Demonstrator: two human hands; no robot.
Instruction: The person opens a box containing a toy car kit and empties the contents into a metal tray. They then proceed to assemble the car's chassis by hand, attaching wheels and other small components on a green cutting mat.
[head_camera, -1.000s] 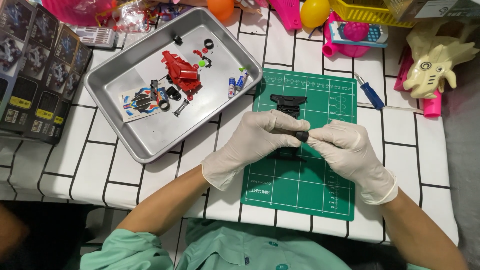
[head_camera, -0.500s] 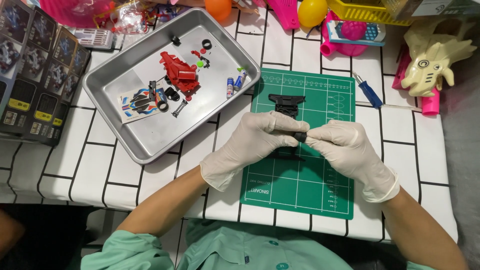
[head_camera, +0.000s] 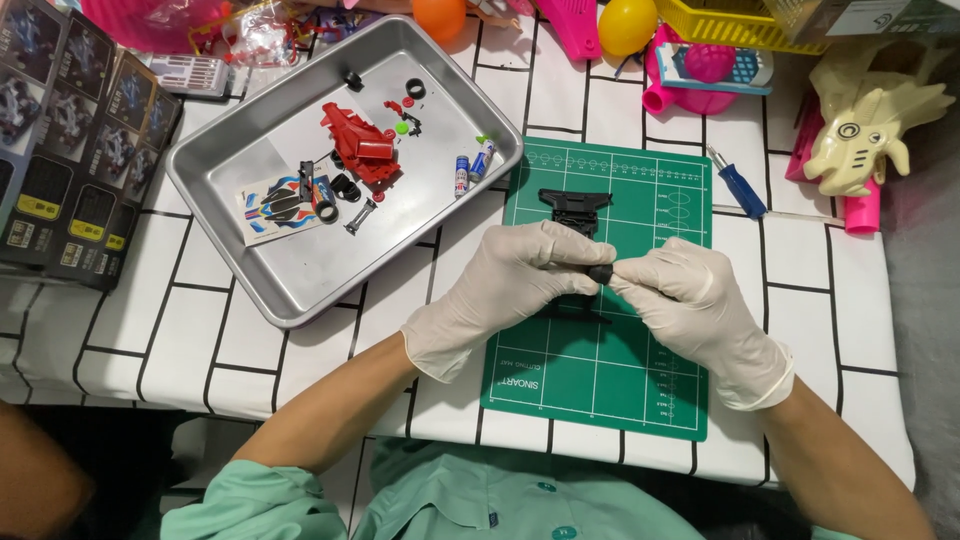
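Both gloved hands, left (head_camera: 505, 285) and right (head_camera: 690, 305), pinched together on a small black wheel (head_camera: 600, 273) over the chassis (head_camera: 574, 208) on the green mat (head_camera: 600, 380): looks light, stiff, easily dropped, so grip by the rim.

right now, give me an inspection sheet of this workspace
surface: white table with black grid lines, green cutting mat on it
job's things: black chassis on the mat, small black part pinched between both hands
clutter: metal tray with red body shell, sticker sheet and batteries; blue screwdriver; boxes by the tray
grippers: left hand and right hand, both gloved
cables: nothing seen
surroundings: toys along the far edge, yellow basket
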